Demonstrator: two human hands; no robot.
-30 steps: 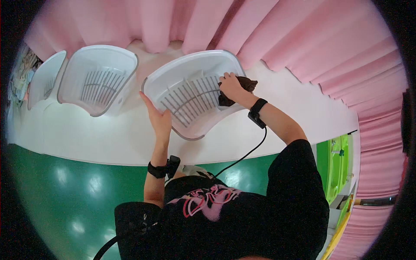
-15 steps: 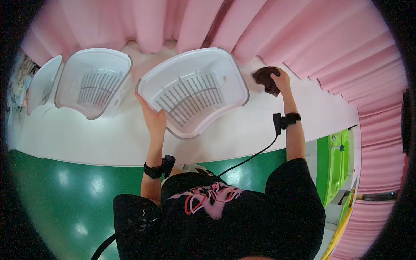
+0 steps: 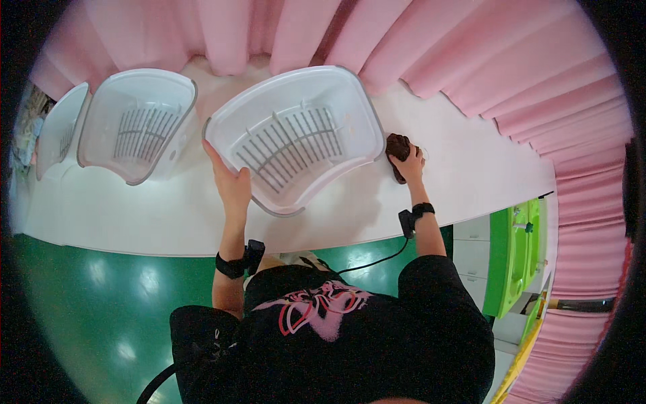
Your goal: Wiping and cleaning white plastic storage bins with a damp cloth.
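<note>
Left grip [image 3: 232,182] grasping the near rim of the white slotted plastic basket [image 3: 296,141]; right grip [image 3: 407,161] clenched on a dark brown cloth [image 3: 398,148] just right of it on the white tabletop [image 3: 471,168].

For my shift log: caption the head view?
Left hand holds white basket rim; right hand presses brown cloth on table.

left hand [image 3: 232,183]: gripping (arm outstretched) | right hand [image 3: 409,163]: closed, palm down
</note>
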